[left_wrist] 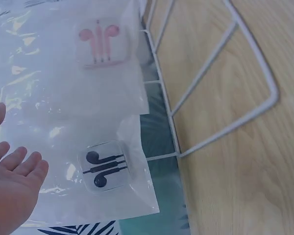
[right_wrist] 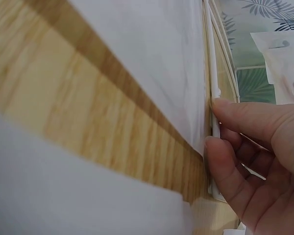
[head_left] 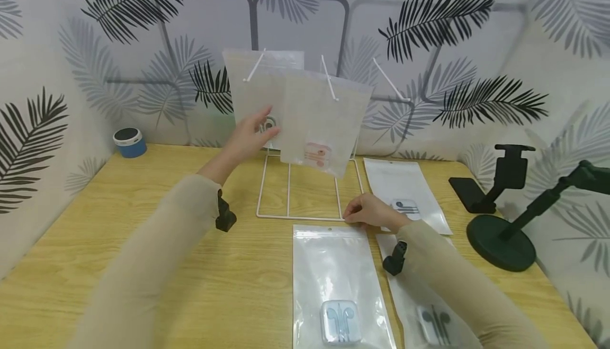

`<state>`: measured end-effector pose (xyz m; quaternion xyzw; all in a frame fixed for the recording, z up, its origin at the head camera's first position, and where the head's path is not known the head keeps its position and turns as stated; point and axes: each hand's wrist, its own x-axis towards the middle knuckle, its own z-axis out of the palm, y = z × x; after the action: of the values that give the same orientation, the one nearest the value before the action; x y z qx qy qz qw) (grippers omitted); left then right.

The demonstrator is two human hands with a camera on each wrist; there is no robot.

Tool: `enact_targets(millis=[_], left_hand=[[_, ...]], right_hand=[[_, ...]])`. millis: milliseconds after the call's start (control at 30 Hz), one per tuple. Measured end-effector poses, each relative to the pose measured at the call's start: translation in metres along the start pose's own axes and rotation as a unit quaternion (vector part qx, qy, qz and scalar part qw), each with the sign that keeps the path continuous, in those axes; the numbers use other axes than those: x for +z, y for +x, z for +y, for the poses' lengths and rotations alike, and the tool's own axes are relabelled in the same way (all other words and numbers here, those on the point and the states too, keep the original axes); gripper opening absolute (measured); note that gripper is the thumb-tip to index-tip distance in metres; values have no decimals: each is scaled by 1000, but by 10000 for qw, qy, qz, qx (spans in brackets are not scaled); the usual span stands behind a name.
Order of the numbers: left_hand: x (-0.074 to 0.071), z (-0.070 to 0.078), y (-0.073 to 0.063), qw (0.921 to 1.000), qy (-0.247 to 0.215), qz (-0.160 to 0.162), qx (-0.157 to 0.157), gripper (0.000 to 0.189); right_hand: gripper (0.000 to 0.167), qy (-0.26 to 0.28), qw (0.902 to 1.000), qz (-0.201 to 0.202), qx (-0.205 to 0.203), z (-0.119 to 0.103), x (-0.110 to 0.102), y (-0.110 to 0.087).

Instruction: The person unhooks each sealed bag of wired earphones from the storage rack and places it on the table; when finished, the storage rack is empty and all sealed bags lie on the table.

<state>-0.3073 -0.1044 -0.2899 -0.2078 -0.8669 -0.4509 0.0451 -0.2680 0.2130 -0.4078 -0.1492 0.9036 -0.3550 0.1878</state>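
Observation:
A white wire display rack (head_left: 297,217) stands on the table with hooks at its top. Two clear-fronted zip bags hang there: the left bag (head_left: 254,87) holds black earphones (left_wrist: 105,166), and the right bag (head_left: 329,108) holds pink earphones (left_wrist: 99,41). My left hand (head_left: 250,134) is at the lower part of the left bag, fingers extended and gripping nothing; whether it touches the bag I cannot tell. At the rack's front right corner, my right hand (head_left: 371,211) pinches the base wire (right_wrist: 215,117) between thumb and fingers. The rightmost hook (head_left: 392,80) carries no bag.
Three bagged earphone sets lie on the table: a front bag (head_left: 333,259), a back right bag (head_left: 397,179) and one bag (head_left: 400,285) partly under my right forearm. A blue speaker (head_left: 130,143) stands far left; a black phone stand (head_left: 505,179) and round-based stand (head_left: 500,243) stand right.

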Motion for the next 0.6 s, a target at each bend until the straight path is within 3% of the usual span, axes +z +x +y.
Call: enact_targets(millis=[133,300,600], left_hand=[[-2,4,8,9977,-660,86,-154,67],[-1,5,17,9930,-1116,66,-378,68],[7,10,25,9908,-1270,-128,-453,65]], right_hand=[[5,19,10000,3,-38,0,0,-1],[5,39,10000,-2,-18,0,1,-1],[5,-21,10000,-28,-5,2,1,0]])
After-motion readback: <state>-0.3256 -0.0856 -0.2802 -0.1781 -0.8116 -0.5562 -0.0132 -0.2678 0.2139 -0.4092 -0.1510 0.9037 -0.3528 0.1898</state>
